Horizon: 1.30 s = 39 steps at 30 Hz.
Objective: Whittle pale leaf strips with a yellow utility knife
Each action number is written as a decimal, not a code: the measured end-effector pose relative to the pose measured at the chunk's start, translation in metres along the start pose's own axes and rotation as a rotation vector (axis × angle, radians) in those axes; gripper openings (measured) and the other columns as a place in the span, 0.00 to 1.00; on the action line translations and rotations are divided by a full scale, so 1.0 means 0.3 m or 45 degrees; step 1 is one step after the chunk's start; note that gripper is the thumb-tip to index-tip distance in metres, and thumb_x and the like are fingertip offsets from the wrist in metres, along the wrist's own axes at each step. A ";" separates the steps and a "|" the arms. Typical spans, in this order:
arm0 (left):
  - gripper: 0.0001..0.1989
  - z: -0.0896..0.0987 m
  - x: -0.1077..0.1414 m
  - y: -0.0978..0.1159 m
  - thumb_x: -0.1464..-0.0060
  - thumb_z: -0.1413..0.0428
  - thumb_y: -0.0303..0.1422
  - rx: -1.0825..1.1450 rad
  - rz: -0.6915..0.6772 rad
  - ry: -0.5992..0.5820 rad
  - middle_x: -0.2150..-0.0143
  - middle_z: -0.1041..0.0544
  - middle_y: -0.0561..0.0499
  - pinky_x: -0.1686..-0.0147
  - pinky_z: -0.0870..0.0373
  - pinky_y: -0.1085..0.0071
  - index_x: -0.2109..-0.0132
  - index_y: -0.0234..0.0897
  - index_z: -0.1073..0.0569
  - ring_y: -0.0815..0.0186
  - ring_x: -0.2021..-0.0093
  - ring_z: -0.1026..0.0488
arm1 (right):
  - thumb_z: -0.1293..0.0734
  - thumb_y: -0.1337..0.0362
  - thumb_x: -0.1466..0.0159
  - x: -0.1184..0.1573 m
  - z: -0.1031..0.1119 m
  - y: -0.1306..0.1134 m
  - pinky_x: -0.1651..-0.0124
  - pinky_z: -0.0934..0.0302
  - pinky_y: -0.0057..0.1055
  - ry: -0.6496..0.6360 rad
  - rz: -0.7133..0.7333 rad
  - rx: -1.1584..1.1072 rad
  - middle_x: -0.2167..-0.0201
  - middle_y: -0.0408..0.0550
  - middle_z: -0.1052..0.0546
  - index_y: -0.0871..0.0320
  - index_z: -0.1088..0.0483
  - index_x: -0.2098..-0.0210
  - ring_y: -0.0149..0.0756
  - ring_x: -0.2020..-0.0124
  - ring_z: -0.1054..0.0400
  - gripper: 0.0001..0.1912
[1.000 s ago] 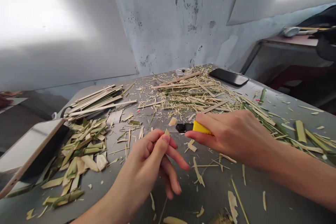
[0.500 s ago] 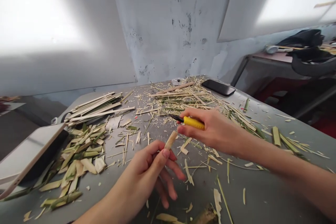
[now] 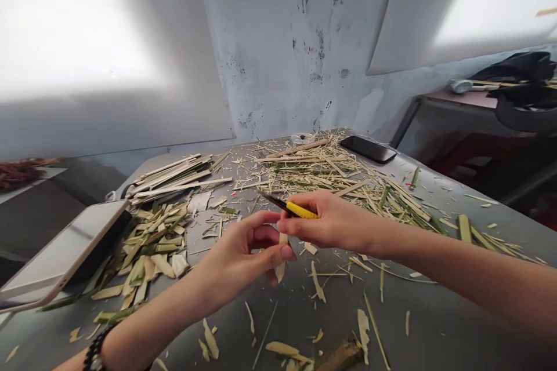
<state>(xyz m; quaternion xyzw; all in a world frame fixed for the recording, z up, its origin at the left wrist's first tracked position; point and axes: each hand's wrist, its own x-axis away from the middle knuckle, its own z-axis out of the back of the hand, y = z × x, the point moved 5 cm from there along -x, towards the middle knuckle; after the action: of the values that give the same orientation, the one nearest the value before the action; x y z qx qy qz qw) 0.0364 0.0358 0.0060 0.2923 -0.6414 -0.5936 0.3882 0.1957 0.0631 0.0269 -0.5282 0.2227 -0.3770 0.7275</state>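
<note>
My left hand (image 3: 243,258) pinches a short pale bamboo piece (image 3: 281,271) between thumb and fingers, above the middle of the table. Close against it, my right hand (image 3: 335,221) is wrapped round the yellow handle of a craft knife (image 3: 301,210). The knife's dark, narrow blade points up and left, past the left fingers. My right fingertips are near or touching the top of the bamboo piece; the exact contact is hidden. Loose bamboo shavings (image 3: 317,283) lie below the hands.
Bamboo scraps (image 3: 148,255) are heaped at left, beside a propped phone (image 3: 65,255). Behind them lies a bundle of bamboo strips (image 3: 178,177). More slivers (image 3: 322,168) cover the back of the grey table (image 3: 418,324), near a black phone (image 3: 368,149). A wall stands behind.
My left hand has turned and risen towards the right, tipping the bamboo piece downwards. My right hand has moved slightly left and down with the knife. The view has shifted a little.
</note>
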 end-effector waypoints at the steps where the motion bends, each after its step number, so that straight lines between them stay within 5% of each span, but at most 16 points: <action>1: 0.21 0.011 -0.005 0.000 0.43 0.33 0.40 0.004 0.007 0.044 0.65 0.20 0.50 0.68 0.26 0.77 0.47 0.35 0.26 0.71 0.69 0.27 | 0.31 0.47 0.34 -0.002 0.009 0.000 0.76 0.52 0.26 0.048 -0.006 -0.024 0.78 0.35 0.38 0.56 0.30 0.63 0.26 0.78 0.48 0.17; 7: 0.15 0.076 -0.007 0.010 0.45 0.32 0.40 0.180 -0.025 0.405 0.62 0.25 0.54 0.63 0.28 0.80 0.58 0.36 0.25 0.75 0.66 0.30 | 0.35 0.43 0.31 0.046 0.086 0.045 0.72 0.43 0.26 0.280 -0.091 -0.304 0.72 0.39 0.31 0.55 0.31 0.46 0.26 0.77 0.42 0.24; 10: 0.16 0.087 -0.009 0.002 0.44 0.32 0.41 0.193 -0.038 0.458 0.64 0.28 0.55 0.59 0.26 0.77 0.60 0.37 0.28 0.74 0.64 0.28 | 0.37 0.43 0.30 0.068 0.102 0.087 0.53 0.33 0.35 0.267 -0.133 -0.353 0.58 0.49 0.22 0.54 0.33 0.39 0.37 0.61 0.27 0.28; 12: 0.16 0.091 -0.016 -0.013 0.43 0.33 0.41 0.195 -0.039 0.461 0.66 0.28 0.55 0.61 0.25 0.77 0.60 0.37 0.30 0.74 0.66 0.28 | 0.38 0.41 0.30 0.075 0.103 0.108 0.38 0.40 0.44 0.224 -0.118 -0.268 0.50 0.52 0.21 0.53 0.30 0.41 0.45 0.45 0.28 0.28; 14: 0.16 0.092 -0.026 -0.032 0.43 0.33 0.41 0.199 -0.021 0.431 0.69 0.27 0.55 0.65 0.23 0.76 0.62 0.37 0.31 0.73 0.69 0.27 | 0.40 0.40 0.30 0.078 0.099 0.127 0.32 0.47 0.48 0.202 -0.104 -0.139 0.48 0.53 0.20 0.52 0.27 0.44 0.48 0.40 0.32 0.28; 17: 0.19 0.085 -0.035 -0.054 0.46 0.31 0.41 0.233 0.037 0.325 0.70 0.23 0.51 0.72 0.21 0.72 0.65 0.36 0.32 0.69 0.71 0.26 | 0.42 0.39 0.29 0.081 0.068 0.156 0.39 0.39 0.50 0.147 -0.137 -0.243 0.51 0.54 0.18 0.53 0.32 0.38 0.49 0.47 0.25 0.31; 22: 0.20 0.085 -0.011 -0.067 0.46 0.31 0.38 0.452 0.138 0.262 0.68 0.21 0.48 0.77 0.21 0.75 0.69 0.35 0.34 0.70 0.72 0.25 | 0.40 0.41 0.29 0.103 0.020 0.162 0.56 0.30 0.37 0.222 -0.137 -0.417 0.60 0.50 0.19 0.55 0.39 0.34 0.39 0.68 0.20 0.33; 26: 0.16 0.065 0.016 -0.095 0.47 0.29 0.34 0.709 0.252 0.241 0.66 0.22 0.53 0.77 0.20 0.76 0.62 0.35 0.29 0.71 0.72 0.23 | 0.38 0.44 0.29 0.144 0.045 0.155 0.73 0.36 0.29 0.449 0.062 0.085 0.70 0.42 0.23 0.49 0.35 0.35 0.31 0.78 0.30 0.28; 30: 0.16 0.042 0.028 -0.105 0.46 0.30 0.33 0.744 0.291 0.208 0.64 0.23 0.53 0.75 0.19 0.76 0.52 0.36 0.23 0.67 0.70 0.19 | 0.34 0.49 0.30 0.168 0.062 0.131 0.74 0.40 0.26 0.575 0.403 0.761 0.78 0.36 0.30 0.39 0.35 0.36 0.28 0.81 0.38 0.24; 34: 0.13 0.044 0.034 -0.103 0.37 0.38 0.35 0.857 0.283 0.202 0.51 0.18 0.41 0.60 0.17 0.68 0.49 0.35 0.22 0.57 0.56 0.16 | 0.34 0.48 0.31 0.162 0.079 0.139 0.75 0.39 0.28 0.650 0.289 0.819 0.72 0.39 0.23 0.41 0.31 0.41 0.29 0.82 0.37 0.20; 39: 0.27 0.041 0.031 -0.116 0.30 0.53 0.48 1.087 0.201 0.021 0.35 0.27 0.35 0.35 0.31 0.55 0.39 0.32 0.26 0.46 0.35 0.30 | 0.31 0.51 0.32 0.169 0.102 0.146 0.66 0.30 0.32 0.684 0.156 0.603 0.58 0.47 0.20 0.37 0.34 0.36 0.41 0.64 0.24 0.26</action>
<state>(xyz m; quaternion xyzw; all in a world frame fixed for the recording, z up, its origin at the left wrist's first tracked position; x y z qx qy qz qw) 0.0180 0.0304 -0.0269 0.3814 -0.8467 -0.2413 0.2819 0.2627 0.0487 0.0000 -0.2129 0.3434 -0.4991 0.7666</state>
